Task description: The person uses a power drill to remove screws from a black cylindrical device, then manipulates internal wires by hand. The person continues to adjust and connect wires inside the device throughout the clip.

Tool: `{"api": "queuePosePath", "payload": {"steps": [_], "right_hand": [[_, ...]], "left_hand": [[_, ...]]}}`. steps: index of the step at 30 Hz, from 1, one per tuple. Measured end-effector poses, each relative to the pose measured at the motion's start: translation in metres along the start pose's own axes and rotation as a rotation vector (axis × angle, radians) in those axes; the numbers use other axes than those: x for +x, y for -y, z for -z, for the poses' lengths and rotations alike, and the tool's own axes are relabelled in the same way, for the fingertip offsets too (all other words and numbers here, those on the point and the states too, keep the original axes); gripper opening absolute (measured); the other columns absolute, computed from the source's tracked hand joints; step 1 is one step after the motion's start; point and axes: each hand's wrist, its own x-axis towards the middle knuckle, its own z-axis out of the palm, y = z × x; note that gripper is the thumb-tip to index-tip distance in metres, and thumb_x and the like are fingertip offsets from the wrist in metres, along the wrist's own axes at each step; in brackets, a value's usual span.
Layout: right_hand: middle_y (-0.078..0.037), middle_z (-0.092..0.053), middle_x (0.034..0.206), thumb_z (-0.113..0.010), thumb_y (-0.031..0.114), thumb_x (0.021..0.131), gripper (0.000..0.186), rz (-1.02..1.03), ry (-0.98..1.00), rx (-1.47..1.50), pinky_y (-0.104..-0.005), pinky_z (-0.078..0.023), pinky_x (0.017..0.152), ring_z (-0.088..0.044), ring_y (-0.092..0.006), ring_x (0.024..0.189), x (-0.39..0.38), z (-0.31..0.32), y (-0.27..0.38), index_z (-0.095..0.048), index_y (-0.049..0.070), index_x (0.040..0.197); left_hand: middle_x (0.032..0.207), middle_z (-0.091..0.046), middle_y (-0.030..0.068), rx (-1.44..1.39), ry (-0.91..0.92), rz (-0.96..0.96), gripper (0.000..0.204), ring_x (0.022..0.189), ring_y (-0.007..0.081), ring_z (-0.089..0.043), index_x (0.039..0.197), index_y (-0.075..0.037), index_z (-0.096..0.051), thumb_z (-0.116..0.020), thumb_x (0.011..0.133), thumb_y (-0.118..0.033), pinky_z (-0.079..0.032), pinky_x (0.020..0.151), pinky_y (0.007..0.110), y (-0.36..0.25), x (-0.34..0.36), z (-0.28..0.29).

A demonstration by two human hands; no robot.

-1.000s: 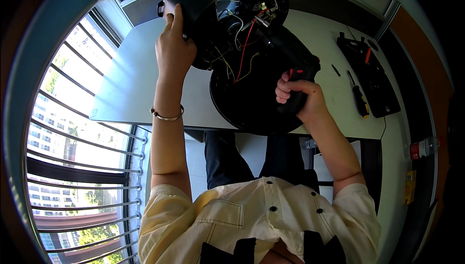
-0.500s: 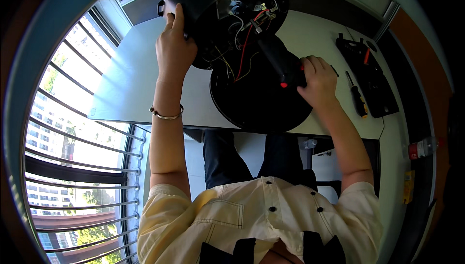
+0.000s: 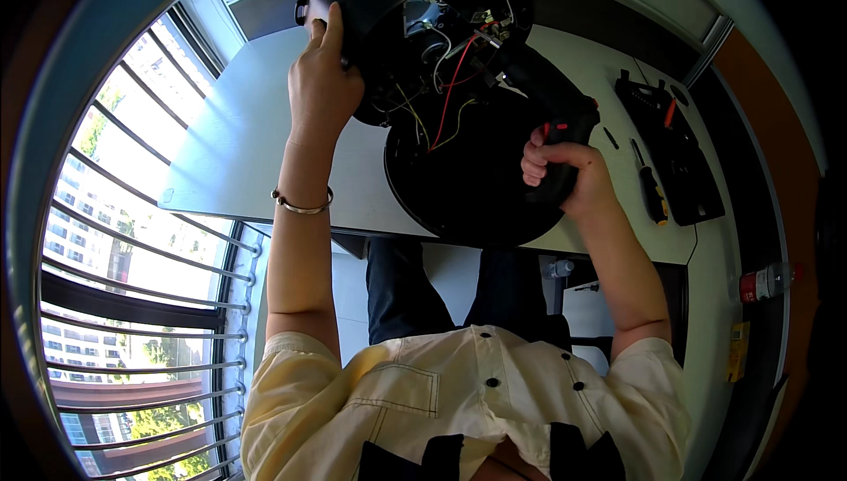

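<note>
My left hand [image 3: 325, 84] grips the left side of a black round appliance housing [image 3: 371, 4], its fingers reaching up over the shell. The housing is tilted so that its opened inside faces me, with metal parts and red, white and yellow wires [image 3: 458, 84] showing. My right hand [image 3: 569, 168] is wrapped round the handle of a black cordless screwdriver [image 3: 538, 79] with red buttons. Its metal tip points into the wiring; whether it touches a screw I cannot tell. Below lies a black round base [image 3: 468, 190], joined to the housing by wires.
At the right of the white table [image 3: 238, 154] lie a yellow-black hand screwdriver [image 3: 651, 188], a small dark bit [image 3: 610, 138] and an opened black tool case [image 3: 675, 154] with a red tool. A bottle [image 3: 768, 282] and a yellow box [image 3: 739, 350] are farther right. A barred window is at the left.
My right hand has shifted its grip down onto the cordless screwdriver's handle, which now hangs toward me. The tool has moved slightly right. My left hand keeps its hold on the housing.
</note>
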Motion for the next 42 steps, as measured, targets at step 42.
{"api": "queuePosePath", "payload": {"steps": [42], "right_hand": [[-0.008, -0.055, 0.075, -0.07, 0.005, 0.044, 0.04, 1.212, -0.368, -2.106, -0.035, -0.047, 0.058, -0.056, -0.0267, 0.069, 0.013, 0.021, 0.003, -0.058, 0.005, 0.082]], "left_hand": [[0.116, -0.052, 0.0287, 0.012, -0.01, -0.021, 0.071, 0.075, 0.0339, -0.064, 0.128, -0.003, -0.042, -0.055, 0.059, 0.005, -0.053, 0.063, 0.035, 0.007, 0.0, -0.002]]}}
